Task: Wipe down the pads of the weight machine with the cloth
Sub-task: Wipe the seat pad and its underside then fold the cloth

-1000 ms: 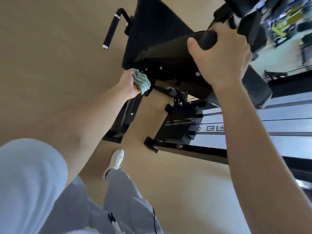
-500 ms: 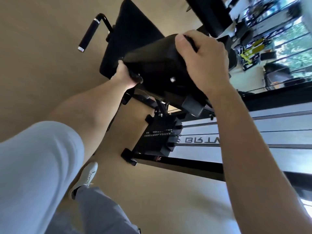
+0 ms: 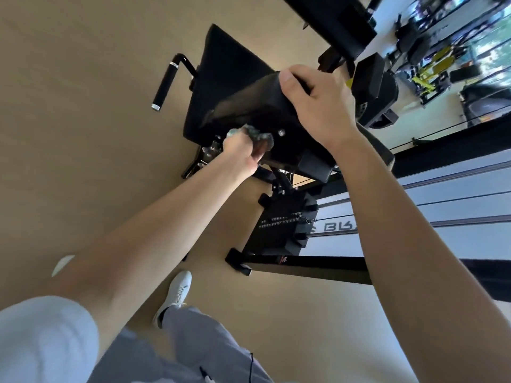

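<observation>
The left hand, at centre frame, was closed around a bunched green cloth and pressed it against the lower side of a black pad. The right hand, just right of centre and above the left, gripped the same pad's upper end, thumb on the near face and fingers curled over the far edge. Cloth and right hand were near each other but apart, with bare pad surface between them. The pad lay tilted, rising toward the upper right of the frame.

Behind the pad, toward the upper left, sat the machine's flat black seat, and beside it, further left, a black handle with silver end rings. Below the pad, at centre right, stood the weight stack on a black base bar. A second black pad lay at the upper right, beyond the right hand.

The tan floor filled the left half of the frame. At lower centre a white shoe rested on it, below grey trousers. A pale sleeve occupied the lower left corner. Other gym equipment at the upper right was blurred.
</observation>
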A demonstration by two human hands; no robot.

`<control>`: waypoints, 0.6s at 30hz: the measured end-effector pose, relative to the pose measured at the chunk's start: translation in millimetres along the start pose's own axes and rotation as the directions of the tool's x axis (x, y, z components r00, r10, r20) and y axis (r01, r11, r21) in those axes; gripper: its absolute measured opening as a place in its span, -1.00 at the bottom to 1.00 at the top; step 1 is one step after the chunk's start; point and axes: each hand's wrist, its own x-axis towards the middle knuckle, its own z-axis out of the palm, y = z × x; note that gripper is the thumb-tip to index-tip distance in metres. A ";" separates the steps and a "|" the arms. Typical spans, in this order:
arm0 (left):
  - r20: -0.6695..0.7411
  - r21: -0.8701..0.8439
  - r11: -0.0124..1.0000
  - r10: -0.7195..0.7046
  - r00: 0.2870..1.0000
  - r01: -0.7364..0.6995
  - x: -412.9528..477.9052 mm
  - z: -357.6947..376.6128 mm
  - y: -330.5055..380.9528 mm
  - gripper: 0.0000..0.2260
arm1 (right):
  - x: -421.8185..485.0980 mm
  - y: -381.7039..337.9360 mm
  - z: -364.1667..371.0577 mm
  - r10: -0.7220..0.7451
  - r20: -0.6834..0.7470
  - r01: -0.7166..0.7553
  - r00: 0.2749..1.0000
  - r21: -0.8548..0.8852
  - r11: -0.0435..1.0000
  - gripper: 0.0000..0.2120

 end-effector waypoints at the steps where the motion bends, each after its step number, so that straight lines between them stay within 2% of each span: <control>1: 0.028 -0.010 1.000 -0.009 1.000 0.009 -12.9 3.3 -1.8 -0.83 | -0.2 0.0 0.1 -0.002 -0.005 0.002 1.000 0.002 1.000 -0.67; 4: 0.103 0.002 1.000 -0.012 0.995 0.012 -48.8 5.0 -3.6 -0.90 | -3.5 -1.6 -1.4 -0.004 -0.008 0.005 1.000 0.025 1.000 -0.68; 7: 0.150 0.045 0.999 0.015 0.989 -0.022 -80.6 4.0 1.5 -0.77 | -6.8 -2.4 -2.1 0.000 -0.011 0.001 1.000 0.058 0.998 -0.68; 10: 0.234 0.159 0.983 0.055 0.971 -0.094 -107.6 0.6 10.3 -0.81 | -8.1 -3.0 -1.6 0.004 -0.023 -0.002 1.000 0.074 0.997 -0.67; 12: 0.307 0.269 0.948 0.081 0.948 -0.168 -120.6 -4.8 19.1 -0.84 | -9.3 -3.2 0.0 0.016 -0.034 -0.013 0.999 0.096 0.995 -0.66; 15: 0.436 0.411 0.865 0.092 0.895 -0.289 -132.0 -21.8 36.4 -0.78 | -16.4 -5.4 6.6 0.031 -0.094 -0.017 0.995 0.150 0.988 -0.65; 18: 0.490 0.463 0.836 0.036 0.871 -0.295 -132.2 -48.0 59.7 -0.76 | -26.1 -10.7 17.8 0.061 -0.185 -0.029 0.981 0.169 0.985 -0.63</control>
